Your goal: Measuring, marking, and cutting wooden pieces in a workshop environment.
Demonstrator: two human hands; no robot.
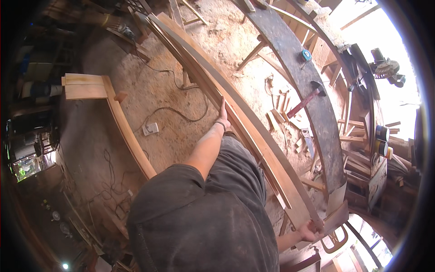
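A long wooden board [270, 156] runs from the upper left to the lower right in front of me, with narrower wood strips [194, 72] along its near side. My left hand [223, 118] is closed at the near edge of these boards, about midway along, one digit stretched up against the wood. At the lower right end of the board, my right hand [309, 231] is closed on its end, fingers curled; part of the grip is hidden.
Beyond the board stands a dark bench [290, 54] with a blue tape measure [306, 55] and a red-handled hammer [304, 102]. A handsaw [309, 143] and wood offcuts [276, 117] lie below. A white socket box [150, 129] with a cable and a wooden frame [128, 131] are left.
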